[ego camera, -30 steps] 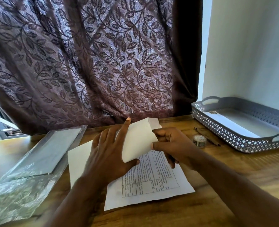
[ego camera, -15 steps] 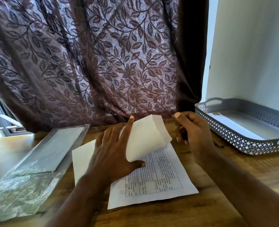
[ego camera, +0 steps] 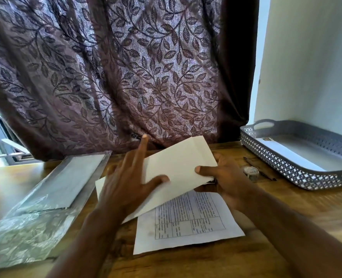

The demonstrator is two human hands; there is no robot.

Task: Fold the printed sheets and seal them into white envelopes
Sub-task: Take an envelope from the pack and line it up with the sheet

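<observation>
Our right hand (ego camera: pixel 226 177) has returned to pinch the turned-over half (ego camera: pixel 178 167) of the printed sheet (ego camera: pixel 190 223), where our straight-fingered left hand (ego camera: pixel 126 183) rests its thumb, so creasing can proceed.

1. The surface (ego camera: pixel 186 263) is a wooden top with a warm brown grain, running from the near edge to a curtain at the far side.
2. A printed sheet (ego camera: pixel 188 225) lies near the middle. Its near part rests flat, showing a table of text, and its far part is lifted off the wood.
3. A clear plastic packet (ego camera: pixel 45 197) lies at the left, angled from near left to far middle. Its near end is crumpled and its far end holds something flat and pale.
4. A grey perforated tray (ego camera: pixel 276 163) with handles sits at the far right.
5. A small roll of tape (ego camera: pixel 251 173) and a dark pen (ego camera: pixel 266 174) lie just beside the tray, between it and the sheet.
</observation>
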